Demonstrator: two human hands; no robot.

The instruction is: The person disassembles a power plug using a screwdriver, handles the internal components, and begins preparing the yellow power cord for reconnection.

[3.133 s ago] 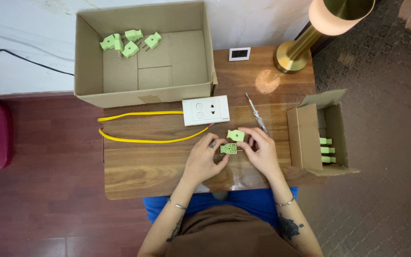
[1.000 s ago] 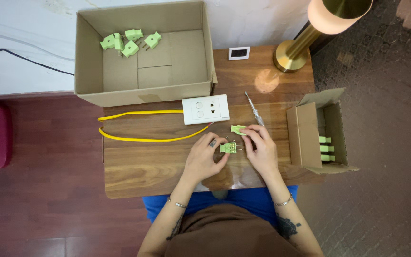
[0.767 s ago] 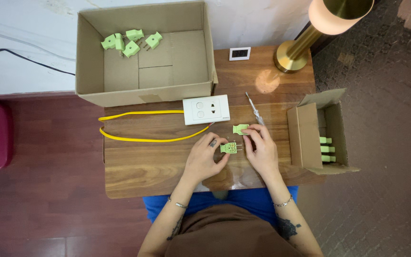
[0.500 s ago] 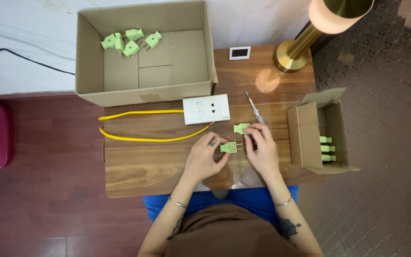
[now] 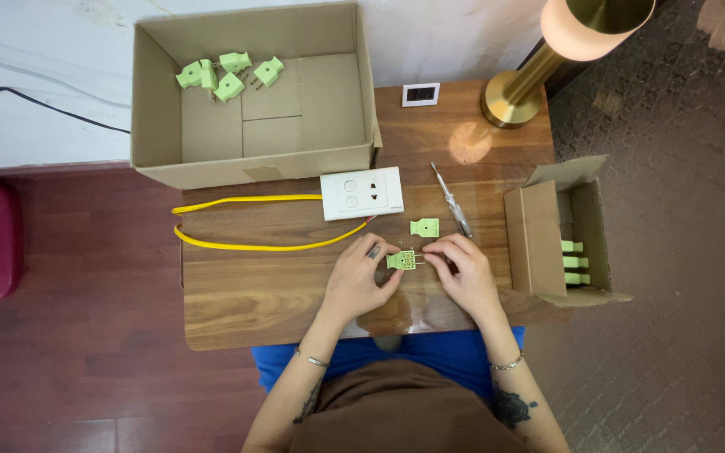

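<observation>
- Seen from above, a person seated at a small wooden worktop (image 5: 237,285) with a grained brown top works on a pale green plastic plug half (image 5: 401,260) near the middle of the front edge.
- The left hand (image 5: 358,281) closes its grip on the plug half's left side, fingertips pinching the flat, blocky piece just over the wood; a dark ring shows on one finger.
- The right hand (image 5: 461,273) meets the same piece from the right, its grip narrowed on what appear to be small metal pins, though they are too fine to make out for certain.
- A second green plug half (image 5: 424,226) lies loose on the wood just beyond the hands, beside a slim screwdriver (image 5: 451,200) with a clear handle.
- A white rectangular socket plate (image 5: 362,193) trails a looping yellow cable (image 5: 245,222) across the worktop's left part.
- A large open cardboard box (image 5: 329,117) at the back holds several green plugs (image 5: 228,75) in its far left corner; a smaller cardboard box (image 5: 539,235) at the right holds three more.
- A brass lamp (image 5: 513,92) with a round base glows at the back right corner.
- Compared with three seconds earlier, the second half has gone from the right hand to the worktop, and both hands have closed on the one piece.
</observation>
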